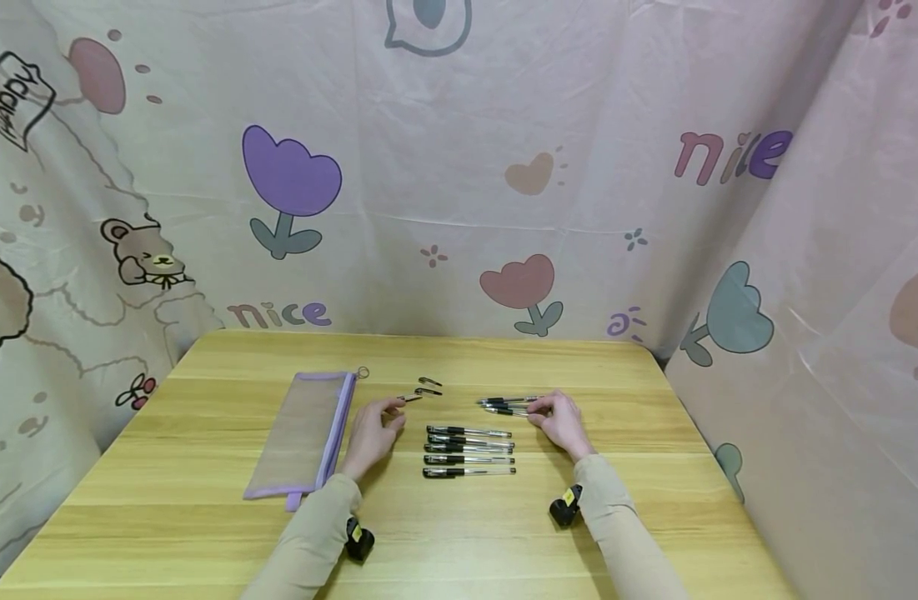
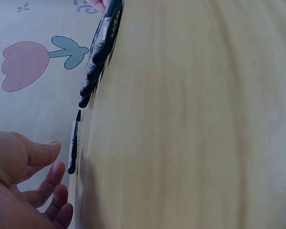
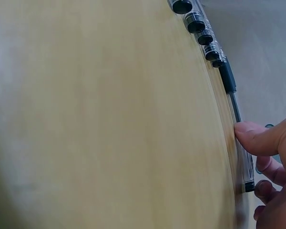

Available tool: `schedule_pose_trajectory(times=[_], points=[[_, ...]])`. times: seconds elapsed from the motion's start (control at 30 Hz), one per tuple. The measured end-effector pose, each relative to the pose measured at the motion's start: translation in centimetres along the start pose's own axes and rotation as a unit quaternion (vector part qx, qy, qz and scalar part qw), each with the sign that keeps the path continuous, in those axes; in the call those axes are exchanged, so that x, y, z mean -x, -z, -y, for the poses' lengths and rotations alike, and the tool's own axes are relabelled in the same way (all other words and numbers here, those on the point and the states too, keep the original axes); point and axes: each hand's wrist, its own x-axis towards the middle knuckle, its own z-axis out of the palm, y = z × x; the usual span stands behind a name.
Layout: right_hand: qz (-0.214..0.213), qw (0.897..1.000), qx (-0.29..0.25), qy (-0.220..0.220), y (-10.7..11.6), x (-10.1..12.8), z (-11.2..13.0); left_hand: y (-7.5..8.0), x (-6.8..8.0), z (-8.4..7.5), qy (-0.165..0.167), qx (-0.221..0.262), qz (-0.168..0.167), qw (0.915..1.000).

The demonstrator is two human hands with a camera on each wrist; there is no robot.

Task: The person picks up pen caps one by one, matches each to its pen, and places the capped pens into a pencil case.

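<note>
My left hand lies on the table with loosely bent fingers, holding nothing. Its fingertips are right by three small black-and-clear pen caps; the left wrist view shows one cap just beyond the thumb. My right hand pinches an uncapped black gel pen near its rear end, the tip pointing left. In the right wrist view the thumb presses on the clear barrel. Other uncapped pens lie right against that one. Nearer me, several capped gel pens form a row.
A mesh zip pouch with purple edging lies flat to the left, its zip side by my left wrist. Black wrist devices hang under both sleeves. A printed curtain stands behind the wooden table.
</note>
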Motion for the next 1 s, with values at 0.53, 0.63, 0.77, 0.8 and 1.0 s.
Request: schedule_pose_trajectory(times=[0.53,0.63,0.77,0.8,1.0], points=[[0.0,1.0,-0.005,0.006,0.0,0.2,-0.3,-0.1,-0.9,0.7,0.021,0.017,-0.015,0.9995],[0.002,1.0,-0.009,0.007,0.2,0.4,-0.1,-0.3,-1.4,0.8,0.02,0.011,-0.026,0.9994],[0.007,1.0,-0.019,0.006,0.2,0.7,0.2,-0.5,-2.0,0.8,0.022,-0.011,-0.03,0.9992],[0.008,1.0,-0.021,0.006,0.2,0.8,0.2,-0.6,-2.2,0.7,0.022,-0.018,-0.029,0.9992],[0.02,0.999,-0.036,0.004,0.2,1.0,0.4,-0.9,-3.0,0.5,0.027,-0.046,-0.022,0.9984]])
